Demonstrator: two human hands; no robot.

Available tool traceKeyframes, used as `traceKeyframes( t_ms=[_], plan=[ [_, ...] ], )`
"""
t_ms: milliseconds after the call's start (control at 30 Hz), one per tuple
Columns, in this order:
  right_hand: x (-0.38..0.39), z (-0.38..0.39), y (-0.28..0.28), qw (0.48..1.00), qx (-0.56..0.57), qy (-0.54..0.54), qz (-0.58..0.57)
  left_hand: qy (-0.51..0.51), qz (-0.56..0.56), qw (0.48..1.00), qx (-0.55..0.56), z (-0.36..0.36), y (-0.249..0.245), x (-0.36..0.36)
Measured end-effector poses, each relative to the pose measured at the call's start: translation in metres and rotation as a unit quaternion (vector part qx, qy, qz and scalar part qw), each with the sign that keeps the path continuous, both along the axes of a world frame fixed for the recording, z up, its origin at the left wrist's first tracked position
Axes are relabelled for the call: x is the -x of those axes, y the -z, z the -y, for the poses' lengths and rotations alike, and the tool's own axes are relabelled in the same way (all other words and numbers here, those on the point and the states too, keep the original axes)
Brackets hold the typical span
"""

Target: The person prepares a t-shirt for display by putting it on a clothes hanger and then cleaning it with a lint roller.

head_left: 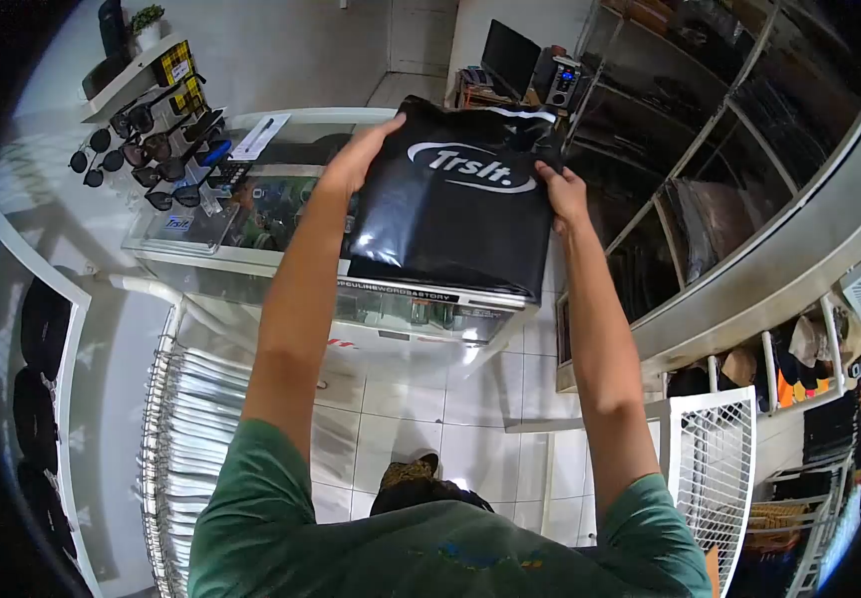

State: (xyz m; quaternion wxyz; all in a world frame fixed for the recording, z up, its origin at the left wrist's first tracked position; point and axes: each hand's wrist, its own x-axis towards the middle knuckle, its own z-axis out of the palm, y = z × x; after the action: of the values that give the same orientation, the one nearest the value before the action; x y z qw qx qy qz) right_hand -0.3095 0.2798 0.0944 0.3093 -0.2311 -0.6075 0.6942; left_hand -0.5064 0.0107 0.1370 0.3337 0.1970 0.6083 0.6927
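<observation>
A glossy black plastic bag point(445, 234) with a white "Trslt." logo lies flat over the glass display counter point(241, 256). My left hand point(359, 159) is closed on the bag's upper left edge, its fingers partly hidden behind the plastic. At the upper right edge, my right hand point(564, 192) pinches the bag with the thumb on top. The plastic near the bag's top is creased, and a white strip shows along that edge.
Sunglasses point(154, 149) hang on a stand at the counter's left, near a paper with a pen point(261, 138). A clothes rack with white hangers point(196, 419) stands lower left. Shelves point(690, 169) run along the right, and a monitor point(510, 58) stands behind.
</observation>
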Motion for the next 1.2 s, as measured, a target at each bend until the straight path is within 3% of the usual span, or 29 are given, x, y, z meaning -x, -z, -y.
traceKeyframes(
  t_ms=[100, 167, 233, 300, 433, 633, 700, 833, 967, 1033, 1067, 1133, 1200],
  plan=[
    [0.035, -0.022, 0.042, 0.999, -0.019, -0.003, 0.047, -0.046, -0.117, 0.973, 0.195, 0.017, 0.014, -0.028],
    [0.034, -0.016, 0.060, 0.979, -0.153, 0.034, 0.130, -0.040, -0.163, 0.970, 0.177, 0.020, 0.071, -0.004],
    [0.042, -0.027, 0.080, 0.978, -0.141, 0.022, 0.152, -0.064, -0.200, 0.963, 0.168, 0.022, 0.095, 0.002],
    [0.049, -0.040, 0.107, 0.952, -0.186, 0.111, 0.218, -0.170, -0.309, 0.896, 0.271, 0.024, 0.098, -0.005],
    [0.032, -0.015, 0.067, 0.912, -0.277, 0.122, 0.278, -0.172, -0.317, 0.871, 0.334, 0.027, 0.101, -0.005],
    [0.033, -0.011, 0.065, 0.892, -0.325, 0.147, 0.276, -0.211, -0.358, 0.845, 0.337, 0.035, 0.098, -0.026],
    [0.029, -0.007, 0.060, 0.926, -0.271, 0.111, 0.239, -0.218, -0.364, 0.839, 0.341, 0.036, 0.098, -0.032],
    [0.023, -0.013, 0.069, 0.923, -0.296, 0.111, 0.221, -0.218, -0.382, 0.825, 0.354, 0.036, 0.100, -0.034],
    [0.016, -0.009, 0.072, 0.900, -0.362, 0.109, 0.218, -0.215, -0.407, 0.811, 0.360, 0.034, 0.106, -0.036],
    [0.012, -0.003, 0.071, 0.851, -0.440, 0.165, 0.235, -0.251, -0.436, 0.782, 0.367, 0.033, 0.104, -0.041],
    [0.010, 0.000, 0.071, 0.851, -0.439, 0.165, 0.238, -0.248, -0.435, 0.783, 0.368, 0.034, 0.105, -0.046],
    [0.000, 0.011, 0.061, 0.817, -0.512, 0.206, 0.166, -0.283, -0.532, 0.741, 0.297, 0.039, 0.086, -0.070],
    [-0.017, 0.040, 0.038, 0.805, -0.544, 0.172, 0.161, -0.234, -0.568, 0.746, 0.258, 0.046, 0.081, -0.085]
  ],
)
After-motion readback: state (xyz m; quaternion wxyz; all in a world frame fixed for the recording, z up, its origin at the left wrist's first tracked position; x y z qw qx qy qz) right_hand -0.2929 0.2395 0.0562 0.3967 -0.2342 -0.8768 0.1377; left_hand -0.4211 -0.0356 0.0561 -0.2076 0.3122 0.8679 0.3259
